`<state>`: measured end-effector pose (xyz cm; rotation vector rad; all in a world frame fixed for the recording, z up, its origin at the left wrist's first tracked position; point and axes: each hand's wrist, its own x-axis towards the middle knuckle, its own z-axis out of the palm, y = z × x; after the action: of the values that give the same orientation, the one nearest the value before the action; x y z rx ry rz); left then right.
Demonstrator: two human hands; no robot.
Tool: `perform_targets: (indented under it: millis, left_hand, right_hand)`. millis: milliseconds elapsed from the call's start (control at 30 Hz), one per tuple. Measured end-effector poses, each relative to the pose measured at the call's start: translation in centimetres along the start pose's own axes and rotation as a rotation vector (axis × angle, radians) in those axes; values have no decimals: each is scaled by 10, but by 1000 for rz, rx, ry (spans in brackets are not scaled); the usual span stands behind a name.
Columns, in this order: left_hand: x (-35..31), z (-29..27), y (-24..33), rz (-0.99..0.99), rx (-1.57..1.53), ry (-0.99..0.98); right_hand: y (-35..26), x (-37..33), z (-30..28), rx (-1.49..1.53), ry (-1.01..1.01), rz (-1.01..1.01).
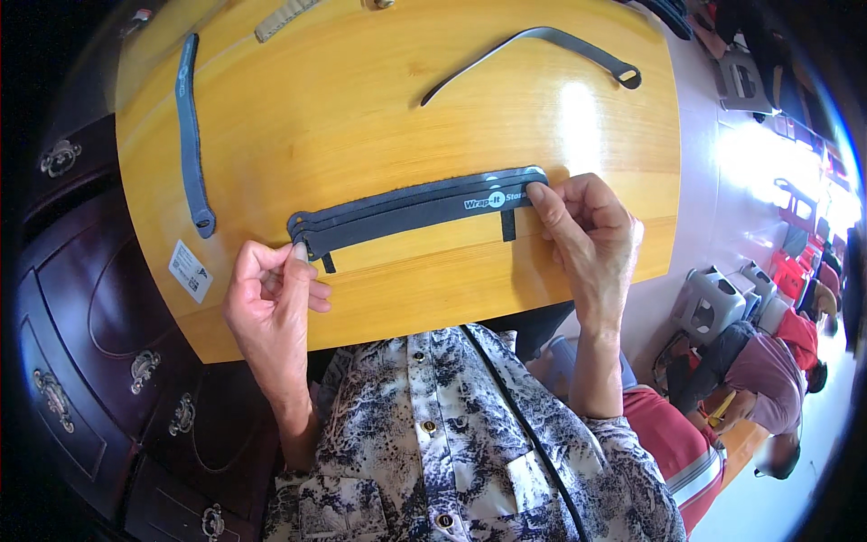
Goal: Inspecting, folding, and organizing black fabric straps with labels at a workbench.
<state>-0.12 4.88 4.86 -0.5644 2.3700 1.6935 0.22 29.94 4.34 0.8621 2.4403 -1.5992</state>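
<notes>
Right hand (587, 239) pinches the right end of a stack of dark grey straps (415, 210) between thumb and fingertips; left hand (271, 298) pins the left, looped end with thumb and forefinger, other fingers curled. The stack lies flat on the yellow wooden table (361, 108), near its front edge. Judged step: aligning the ends; next calls for squaring the ends without letting the layers slide.

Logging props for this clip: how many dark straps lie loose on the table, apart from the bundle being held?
2: one blue-grey strap at the table's left, one dark curved strap at the far right. More may lie beyond the top edge.
</notes>
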Motion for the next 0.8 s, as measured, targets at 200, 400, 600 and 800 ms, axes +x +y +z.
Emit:
perform_targets:
  millis: [200,400,600,800]
  left_hand:
    - [1,1,0,-21,-3,12]
    - [7,-4,-1,-17,-39,-24]
    - [22,-5,-19,-22,-131,-108]
    - [29,1,-20,3,-133,-90]
  right_hand:
    - [-12,4,-3,41,-60,6]
    - [-10,24,-11,173,-261,93]
    - [0,33,-10,102,-257,114]
    - [5,32,-7,90,-251,9]
